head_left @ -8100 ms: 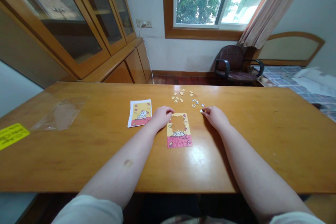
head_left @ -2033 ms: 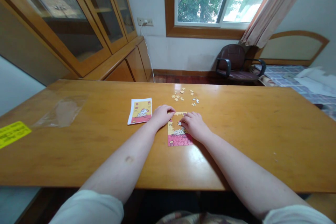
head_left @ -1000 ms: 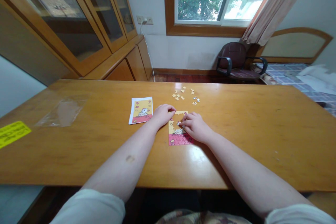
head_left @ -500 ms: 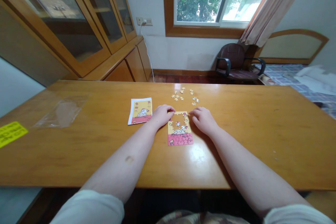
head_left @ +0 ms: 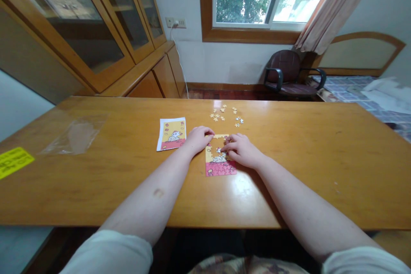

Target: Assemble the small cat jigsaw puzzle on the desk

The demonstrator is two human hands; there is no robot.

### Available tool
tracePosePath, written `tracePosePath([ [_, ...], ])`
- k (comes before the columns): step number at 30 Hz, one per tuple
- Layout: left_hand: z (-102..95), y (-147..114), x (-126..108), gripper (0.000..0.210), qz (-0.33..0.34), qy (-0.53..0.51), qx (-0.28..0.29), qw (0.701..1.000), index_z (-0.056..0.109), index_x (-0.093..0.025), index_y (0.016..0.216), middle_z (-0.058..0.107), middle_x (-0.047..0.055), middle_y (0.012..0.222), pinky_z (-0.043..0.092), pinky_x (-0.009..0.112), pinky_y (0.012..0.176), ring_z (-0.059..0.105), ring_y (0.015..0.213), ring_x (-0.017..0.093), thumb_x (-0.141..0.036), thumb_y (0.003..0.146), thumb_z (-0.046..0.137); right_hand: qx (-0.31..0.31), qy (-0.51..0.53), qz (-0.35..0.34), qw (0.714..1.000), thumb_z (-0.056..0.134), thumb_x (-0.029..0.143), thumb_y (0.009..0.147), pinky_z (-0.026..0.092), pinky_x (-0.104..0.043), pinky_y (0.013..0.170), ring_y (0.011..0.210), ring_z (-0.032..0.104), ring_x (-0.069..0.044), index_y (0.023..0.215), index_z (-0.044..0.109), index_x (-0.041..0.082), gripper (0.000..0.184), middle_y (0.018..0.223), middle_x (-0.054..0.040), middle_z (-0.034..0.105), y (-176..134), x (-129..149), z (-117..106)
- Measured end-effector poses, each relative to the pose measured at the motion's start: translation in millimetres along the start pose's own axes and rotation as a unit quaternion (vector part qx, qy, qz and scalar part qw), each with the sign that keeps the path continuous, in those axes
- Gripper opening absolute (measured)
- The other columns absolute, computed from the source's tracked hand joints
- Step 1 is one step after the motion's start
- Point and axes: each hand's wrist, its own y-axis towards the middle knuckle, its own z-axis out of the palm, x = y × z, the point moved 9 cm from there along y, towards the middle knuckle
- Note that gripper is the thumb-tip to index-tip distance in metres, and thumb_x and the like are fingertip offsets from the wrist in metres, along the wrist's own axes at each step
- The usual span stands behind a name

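Observation:
A partly assembled jigsaw puzzle point(head_left: 221, 169) lies flat on the table, pink at the bottom and yellow along its frame, with a gap in its middle. At its upper left corner rests my left hand point(head_left: 199, 138), fingers stretched out along the edge and holding nothing. My right hand point(head_left: 241, 149) reaches over the puzzle's right side and covers part of it. Its fingertips are at a small loose puzzle piece point(head_left: 218, 150) inside the gap, apparently pinching it; the contact is partly hidden. Left of the puzzle lies a white-bordered reference picture point(head_left: 173, 135) of a white duck-like animal.
Several loose puzzle pieces point(head_left: 217, 116) lie beyond the puzzle, with a few patterned ones point(head_left: 239, 120) to their right. A clear plastic bag point(head_left: 78, 137) and a yellow label point(head_left: 15, 162) are on the left of the wooden table point(head_left: 305, 158). An armchair point(head_left: 285, 72) stands behind the table.
My right hand has moved left from beside the puzzle's upper right edge to over its gap, fingertips at the loose piece. My left hand stays at the corner. The view has shifted slightly.

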Motion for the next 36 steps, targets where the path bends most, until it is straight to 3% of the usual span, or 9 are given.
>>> tracePosePath([
  [15, -0.1, -0.3, -0.9, 0.025, 0.004, 0.003, 0.0, 1.0, 0.075, -0.021, 0.094, 0.072, 0.005, 0.1, 0.049, 0.03, 0.085, 0.063, 0.094, 0.021, -0.027, 0.08, 0.055, -0.033, 0.008, 0.022, 0.999, 0.05, 0.015, 0.084, 0.037, -0.037, 0.09, 0.098, 0.054, -0.021, 0.096, 0.075, 0.025, 0.029, 0.1, -0.0065, 0.063, 0.5, -4.6, -5.9],
  [19, -0.3, -0.4, -0.4, 0.025, 0.005, -0.002, -0.001, 1.0, 0.074, -0.022, 0.094, 0.072, 0.005, 0.101, 0.049, 0.03, 0.086, 0.063, 0.095, 0.021, -0.028, 0.08, 0.056, -0.131, 0.09, 0.114, 0.981, 0.048, 0.018, 0.082, 0.042, -0.034, 0.085, 0.089, 0.057, -0.02, 0.09, 0.072, 0.019, 0.026, 0.091, -0.0067, 0.066, -2.3, -45.6, -18.5],
  [22, -0.6, -0.6, 0.6, 0.024, 0.005, -0.008, -0.006, 1.0, 0.074, -0.022, 0.093, 0.071, 0.005, 0.101, 0.049, 0.031, 0.086, 0.064, 0.094, 0.021, -0.028, 0.08, 0.056, -0.238, 0.15, 0.296, 0.913, 0.047, 0.023, 0.078, 0.045, -0.034, 0.076, 0.077, 0.058, -0.02, 0.086, 0.07, 0.015, 0.025, 0.084, -0.0065, 0.067, -20.2, -101.1, -28.6],
  [24, -0.3, -0.7, 1.0, 0.024, 0.005, -0.006, -0.005, 1.0, 0.074, -0.021, 0.093, 0.071, 0.005, 0.1, 0.049, 0.031, 0.086, 0.064, 0.094, 0.021, -0.028, 0.08, 0.056, -0.284, 0.154, 0.35, 0.879, 0.045, 0.025, 0.076, 0.045, -0.034, 0.075, 0.075, 0.058, -0.02, 0.088, 0.068, 0.014, 0.028, 0.083, -0.0074, 0.067, -28.9, -119.1, -32.6],
  [29, 0.3, -0.6, -0.6, 0.024, 0.014, -0.001, 0.0, 1.0, 0.074, -0.021, 0.094, 0.072, 0.005, 0.1, 0.049, 0.033, 0.087, 0.063, 0.096, 0.022, -0.027, 0.08, 0.055, -0.282, 0.088, 0.336, 0.894, 0.045, 0.023, 0.073, 0.045, -0.035, 0.076, 0.079, 0.057, -0.022, 0.087, 0.067, 0.016, 0.027, 0.085, -0.0089, 0.066, -21.9, -121.3, -35.1],
  [36, -0.6, -1.0, 1.7, 0.022, 0.003, -0.016, -0.007, 1.0, 0.074, -0.022, 0.091, 0.071, 0.005, 0.101, 0.05, 0.03, 0.084, 0.064, 0.093, 0.021, -0.027, 0.079, 0.056, -0.277, 0.106, 0.382, 0.875, 0.047, 0.024, 0.077, 0.046, -0.035, 0.076, 0.08, 0.059, -0.022, 0.1, 0.066, 0.013, 0.032, 0.086, -0.0092, 0.066, -20.1, -146.1, -36.9],
])
